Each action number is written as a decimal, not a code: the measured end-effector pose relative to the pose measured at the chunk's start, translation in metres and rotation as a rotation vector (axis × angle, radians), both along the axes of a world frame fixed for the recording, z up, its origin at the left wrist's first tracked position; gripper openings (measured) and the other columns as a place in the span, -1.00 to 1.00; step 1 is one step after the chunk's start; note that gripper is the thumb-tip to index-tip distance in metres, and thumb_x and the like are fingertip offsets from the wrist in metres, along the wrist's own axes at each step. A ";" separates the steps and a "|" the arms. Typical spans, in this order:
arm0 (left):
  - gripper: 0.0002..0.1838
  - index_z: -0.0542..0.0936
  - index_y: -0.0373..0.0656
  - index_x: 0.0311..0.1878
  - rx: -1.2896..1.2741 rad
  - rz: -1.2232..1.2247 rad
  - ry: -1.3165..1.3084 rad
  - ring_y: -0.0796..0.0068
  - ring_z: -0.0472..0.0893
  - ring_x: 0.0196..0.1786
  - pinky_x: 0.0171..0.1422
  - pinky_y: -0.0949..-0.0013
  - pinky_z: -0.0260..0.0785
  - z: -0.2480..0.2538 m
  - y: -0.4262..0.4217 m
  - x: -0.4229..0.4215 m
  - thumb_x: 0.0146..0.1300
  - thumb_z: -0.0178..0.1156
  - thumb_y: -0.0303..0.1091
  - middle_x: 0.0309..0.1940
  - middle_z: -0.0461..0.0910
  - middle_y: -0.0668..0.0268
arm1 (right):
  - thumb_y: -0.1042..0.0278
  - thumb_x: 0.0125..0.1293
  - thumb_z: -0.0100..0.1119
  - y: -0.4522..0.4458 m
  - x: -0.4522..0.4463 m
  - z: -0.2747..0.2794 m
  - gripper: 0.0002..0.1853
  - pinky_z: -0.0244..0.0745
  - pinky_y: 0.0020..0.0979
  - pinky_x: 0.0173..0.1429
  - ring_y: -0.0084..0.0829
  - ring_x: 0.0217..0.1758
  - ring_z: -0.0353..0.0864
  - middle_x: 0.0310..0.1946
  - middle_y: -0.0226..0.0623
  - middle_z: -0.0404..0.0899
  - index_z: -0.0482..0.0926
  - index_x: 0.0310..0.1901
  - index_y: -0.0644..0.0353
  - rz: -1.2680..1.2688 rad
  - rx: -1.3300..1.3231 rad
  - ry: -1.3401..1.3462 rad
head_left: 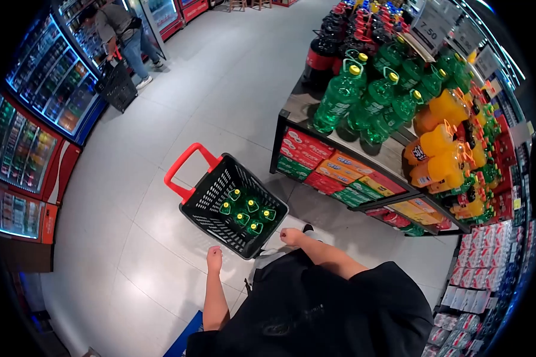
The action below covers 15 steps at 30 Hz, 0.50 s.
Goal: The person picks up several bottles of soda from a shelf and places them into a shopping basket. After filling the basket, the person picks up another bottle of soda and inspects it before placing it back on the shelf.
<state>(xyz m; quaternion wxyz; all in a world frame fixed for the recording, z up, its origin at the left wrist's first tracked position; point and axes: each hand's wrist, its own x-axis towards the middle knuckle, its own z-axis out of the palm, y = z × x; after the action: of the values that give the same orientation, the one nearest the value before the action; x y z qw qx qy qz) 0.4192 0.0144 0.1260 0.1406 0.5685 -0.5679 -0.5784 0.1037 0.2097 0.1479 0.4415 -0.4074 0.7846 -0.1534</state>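
A black shopping basket (205, 205) with a raised red handle (169, 178) stands on the floor in front of me. Several green bottles with yellow caps (242, 219) stand upright inside it. My left hand (214, 260) hangs beside the near left side of the basket, its fingers curled in with nothing seen in them. Just off the near right rim is my right hand (290, 236), also loosely closed, and no object shows in it. Neither hand appears to touch the basket.
At right, a display stand (378, 156) holds large green soda bottles (338, 98), orange bottles (438, 143) and dark cola bottles (323, 56). Drink fridges (47, 71) line the left. Another person (125, 35) stands there with a dark basket (118, 86). Shrink-wrapped packs (482, 256) lie at lower right.
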 end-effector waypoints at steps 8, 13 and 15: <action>-0.69 0.62 -0.22 -0.25 -0.234 -0.958 -0.227 -0.01 0.58 -0.11 0.04 0.12 0.41 -0.032 0.147 -0.019 0.22 0.06 -0.16 -0.26 0.62 0.02 | 0.14 0.08 0.11 0.115 -0.077 -0.028 -0.70 0.50 -0.23 -0.04 -0.15 -0.15 0.63 -0.27 -0.11 0.67 0.66 -0.23 0.11 -0.207 0.070 -0.017; -0.69 0.62 -0.22 -0.26 0.180 -0.971 -0.604 0.00 0.58 -0.10 0.04 0.14 0.41 -0.029 0.215 -0.048 0.21 0.07 -0.15 -0.25 0.62 0.01 | 0.13 0.09 0.13 0.212 -0.129 -0.040 -0.70 0.48 -0.30 -0.07 -0.32 -0.20 0.63 -0.29 -0.20 0.67 0.65 -0.21 0.11 -0.060 0.094 -0.210; -0.69 0.62 -0.22 -0.26 0.177 -1.013 -0.648 0.00 0.58 -0.10 0.04 0.15 0.41 -0.031 0.221 -0.075 0.20 0.08 -0.15 -0.25 0.62 0.01 | 0.13 0.13 0.14 0.255 -0.150 -0.049 -0.71 0.49 -0.33 -0.13 -0.41 -0.27 0.61 -0.34 -0.23 0.67 0.63 -0.26 0.16 -0.372 0.008 -0.213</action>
<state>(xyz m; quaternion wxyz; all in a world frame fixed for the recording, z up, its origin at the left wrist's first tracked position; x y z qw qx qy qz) 0.3439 0.2354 0.0947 -0.3800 0.3841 -0.7315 -0.4160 -0.0467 0.4643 0.0989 0.4877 -0.2354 0.7957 -0.2713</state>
